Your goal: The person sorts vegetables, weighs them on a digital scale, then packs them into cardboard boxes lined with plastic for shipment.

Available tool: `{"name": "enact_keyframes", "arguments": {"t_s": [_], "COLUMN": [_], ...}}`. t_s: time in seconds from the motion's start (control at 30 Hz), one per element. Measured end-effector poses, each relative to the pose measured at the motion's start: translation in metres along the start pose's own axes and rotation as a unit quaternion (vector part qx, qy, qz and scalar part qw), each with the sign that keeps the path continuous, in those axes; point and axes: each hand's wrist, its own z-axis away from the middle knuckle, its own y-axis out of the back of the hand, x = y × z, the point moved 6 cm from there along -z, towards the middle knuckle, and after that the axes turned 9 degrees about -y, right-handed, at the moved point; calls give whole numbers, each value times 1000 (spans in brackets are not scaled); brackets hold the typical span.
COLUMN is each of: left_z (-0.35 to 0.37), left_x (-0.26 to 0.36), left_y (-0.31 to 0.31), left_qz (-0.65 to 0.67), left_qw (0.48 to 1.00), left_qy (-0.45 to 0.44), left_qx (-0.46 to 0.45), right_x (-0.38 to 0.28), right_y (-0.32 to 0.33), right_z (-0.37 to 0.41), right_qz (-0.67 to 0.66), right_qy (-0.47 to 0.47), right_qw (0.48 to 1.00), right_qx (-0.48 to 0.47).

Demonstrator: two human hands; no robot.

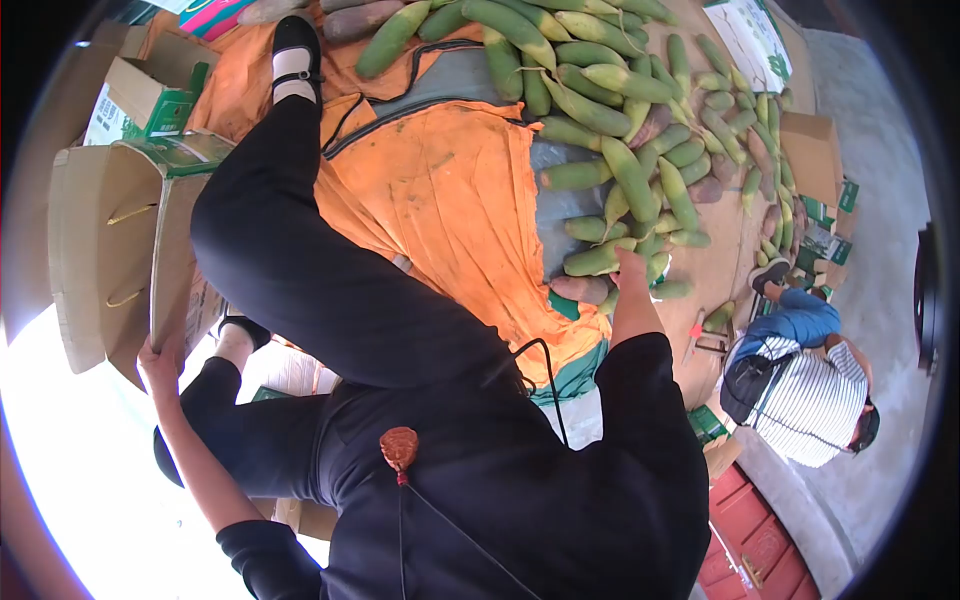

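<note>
Over at the left, my left hand (pixel 160 368) grips the edge of an open cardboard box (pixel 130 250) that has rope handles. The box leans on its side by my bent leg. My right hand (pixel 630 270) reaches to the near edge of a heap of green radishes (pixel 630 180), its fingers closed round the end of one green radish (pixel 596 260). A reddish radish (pixel 580 289) lies just beside it. The fingertips of my right hand are partly hidden by the radishes.
An orange sheet (pixel 430 190) spreads between my legs and the heap. More green-printed cartons (pixel 165 100) stand at upper left, and a white carton (pixel 750 40) at the top right. A person in a striped shirt (pixel 810 400) sits at the right, near flattened cardboard (pixel 810 155).
</note>
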Motion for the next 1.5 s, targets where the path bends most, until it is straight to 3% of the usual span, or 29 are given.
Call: {"name": "enact_keyframes", "arguments": {"t_s": [0.13,0.2,0.23,0.3,0.43,0.5,0.53,0.6,0.63,0.67,0.73,0.87,0.93,1.03,1.27,1.37,1.47,1.5], "left_z": [4,4,4,3,6,7,8,9,9,12,16,19,22,25,26,24,23,23], "left_x": [11,15,16,7,19,26,19,18,24,28,49,64,74,70,68,63,57,57], "left_y": [2,2,2,-1,0,1,-1,-1,2,4,7,8,12,8,8,6,4,4], "left_qz": [11,10,10,22,33,6,12,-50,-87,-114,-133,-133,-119,-115,-99,-105,-109,-113], "left_qw": [999,999,1000,1000,999,999,998,997,995,992,990,990,992,993,995,994,994,993], "left_qy": [39,31,21,17,35,44,54,49,43,44,54,54,44,9,-6,-9,-10,-10], "left_qx": [-6,2,11,12,12,13,19,14,22,12,-2,-1,8,25,19,19,20,17], "right_x": [7,9,4,-7,-10,-17,-14,-22,-30,-32,-51,-87,-113,-162,-193,-154,-90,-68], "right_y": [-9,-12,-14,-8,-24,-37,-44,-65,-86,-97,-123,-164,-185,-201,-233,-270,-331,-360], "right_z": [-26,-70,-50,-11,13,25,21,10,31,44,117,179,222,330,624,716,770,774], "right_qz": [-51,-122,-120,-13,-43,-4,-4,132,194,194,341,346,170,97,29,101,225,239], "right_qy": [-32,80,76,45,-41,74,82,310,421,431,471,530,538,549,609,596,628,682], "right_qw": [997,988,989,994,994,996,996,941,886,881,813,772,792,784,605,532,440,401], "right_qx": [51,-42,-39,103,91,51,42,32,22,5,-9,-62,-233,-274,-512,-593,-601,-563]}}
